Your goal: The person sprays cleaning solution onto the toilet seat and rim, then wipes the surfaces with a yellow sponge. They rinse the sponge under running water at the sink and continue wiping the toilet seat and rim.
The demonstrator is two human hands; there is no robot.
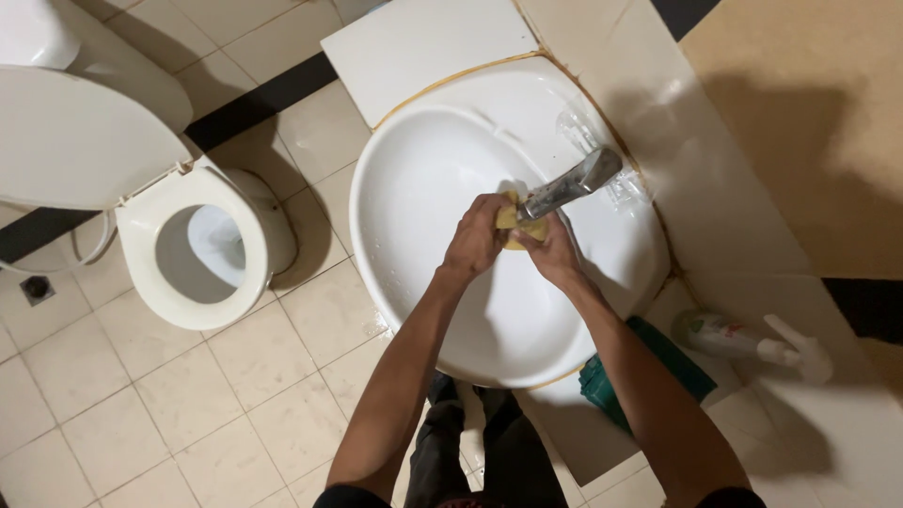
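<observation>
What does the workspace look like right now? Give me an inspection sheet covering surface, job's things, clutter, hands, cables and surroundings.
Surface: white round sink set in a pale counter; basin looks bare apart from the hands.
Job's things: yellow sponge held under the metal tap.
Clutter: white spray bottle lying on the counter; green cloth at the sink's edge.
Hands: left hand and right hand both closed around the sponge, over the basin.
Cables: nothing seen; a thin white hose runs beside the toilet.
Surroundings: open toilet with raised lid, beige floor tiles, floor drain.
</observation>
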